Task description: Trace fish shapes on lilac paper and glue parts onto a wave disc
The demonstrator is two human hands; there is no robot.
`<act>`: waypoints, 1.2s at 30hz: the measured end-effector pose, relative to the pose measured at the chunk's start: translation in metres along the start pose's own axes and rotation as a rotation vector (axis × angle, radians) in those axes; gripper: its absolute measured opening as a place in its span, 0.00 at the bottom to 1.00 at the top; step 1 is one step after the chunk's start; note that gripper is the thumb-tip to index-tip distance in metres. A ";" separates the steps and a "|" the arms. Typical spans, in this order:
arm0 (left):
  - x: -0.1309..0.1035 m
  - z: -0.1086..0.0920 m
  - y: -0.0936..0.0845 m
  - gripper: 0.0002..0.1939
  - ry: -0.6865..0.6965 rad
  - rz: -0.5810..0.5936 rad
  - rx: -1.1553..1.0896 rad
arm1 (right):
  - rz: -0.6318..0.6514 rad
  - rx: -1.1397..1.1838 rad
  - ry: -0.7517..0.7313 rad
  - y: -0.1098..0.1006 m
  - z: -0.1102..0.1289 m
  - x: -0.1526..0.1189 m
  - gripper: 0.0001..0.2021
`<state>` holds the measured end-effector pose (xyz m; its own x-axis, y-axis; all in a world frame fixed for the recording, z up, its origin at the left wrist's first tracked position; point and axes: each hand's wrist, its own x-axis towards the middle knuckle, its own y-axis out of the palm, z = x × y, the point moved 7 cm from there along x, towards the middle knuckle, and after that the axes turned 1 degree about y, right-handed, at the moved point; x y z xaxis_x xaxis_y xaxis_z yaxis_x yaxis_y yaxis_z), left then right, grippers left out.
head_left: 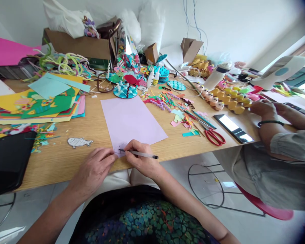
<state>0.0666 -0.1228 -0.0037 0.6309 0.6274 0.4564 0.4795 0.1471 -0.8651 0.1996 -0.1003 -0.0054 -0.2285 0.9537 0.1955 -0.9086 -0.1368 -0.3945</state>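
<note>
A sheet of lilac paper (132,118) lies on the table before me. My right hand (142,159) is closed around a pen (142,154) with a clear barrel and black end, its tip touching the paper's near left corner. A small curved line drawing shows there, partly hidden by my fingers. My left hand (96,169) rests flat at that same corner, its fingers extended side by side and the fingertips on the paper's edge. Left of the paper lies a white fish cutout (79,142) with a dark outline.
Left are stacked coloured papers (40,101), scraps and a black phone (10,159). Red-handled scissors (215,136), paper scraps and another phone (233,128) lie right. Fish decorations (125,89) and glue bottles (150,78) stand behind. A co-worker's hands (266,112) are at far right.
</note>
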 end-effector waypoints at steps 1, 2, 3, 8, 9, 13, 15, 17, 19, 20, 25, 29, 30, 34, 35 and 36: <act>0.000 0.000 0.000 0.12 0.001 -0.001 -0.001 | -0.001 -0.009 -0.004 0.001 0.000 0.000 0.02; 0.000 0.000 0.000 0.12 0.001 -0.001 -0.001 | -0.001 -0.016 -0.010 0.001 0.000 0.000 0.02; 0.000 0.000 0.000 0.12 0.001 0.000 0.000 | -0.002 -0.022 -0.016 0.001 -0.001 0.000 0.02; -0.001 0.001 0.001 0.13 -0.011 0.006 0.005 | -0.005 -0.057 -0.022 0.002 -0.002 0.000 0.02; -0.002 0.002 0.002 0.13 -0.017 0.009 0.004 | -0.003 -0.070 -0.020 0.003 -0.002 0.000 0.02; -0.002 0.002 0.002 0.13 -0.020 0.005 0.002 | 0.003 -0.117 -0.024 0.004 -0.002 0.001 0.02; -0.002 0.001 0.002 0.12 -0.009 0.004 0.008 | 0.008 -0.124 -0.024 0.005 -0.002 0.001 0.02; -0.001 0.001 0.002 0.12 -0.004 0.004 0.013 | 0.004 -0.125 -0.026 0.004 -0.002 0.001 0.02; -0.001 0.001 0.001 0.12 -0.003 0.000 0.015 | -0.008 -0.128 -0.030 0.004 -0.002 0.001 0.02; -0.001 0.001 0.001 0.12 -0.004 -0.003 0.016 | -0.011 -0.128 -0.032 0.004 -0.002 0.001 0.02; -0.001 0.003 0.001 0.13 -0.038 -0.001 -0.004 | 0.003 -0.134 -0.021 0.005 -0.003 0.000 0.02; -0.002 0.004 0.002 0.13 -0.044 0.006 -0.010 | 0.005 -0.136 -0.027 0.005 -0.002 0.001 0.02; -0.002 0.004 0.003 0.13 -0.040 0.007 -0.005 | 0.008 -0.135 -0.026 0.005 -0.003 0.000 0.02; -0.002 0.003 0.003 0.13 -0.029 0.011 0.006 | -0.001 -0.132 -0.027 0.005 -0.004 0.000 0.02; -0.002 0.003 0.003 0.13 -0.026 0.011 0.006 | -0.002 -0.128 -0.033 0.005 -0.004 0.000 0.02; -0.002 0.003 0.003 0.13 -0.023 0.009 0.006 | -0.002 -0.123 -0.038 0.005 -0.004 0.000 0.02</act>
<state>0.0648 -0.1219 -0.0078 0.6211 0.6461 0.4437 0.4702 0.1458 -0.8704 0.1965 -0.1001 -0.0105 -0.2416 0.9429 0.2293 -0.8601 -0.0987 -0.5005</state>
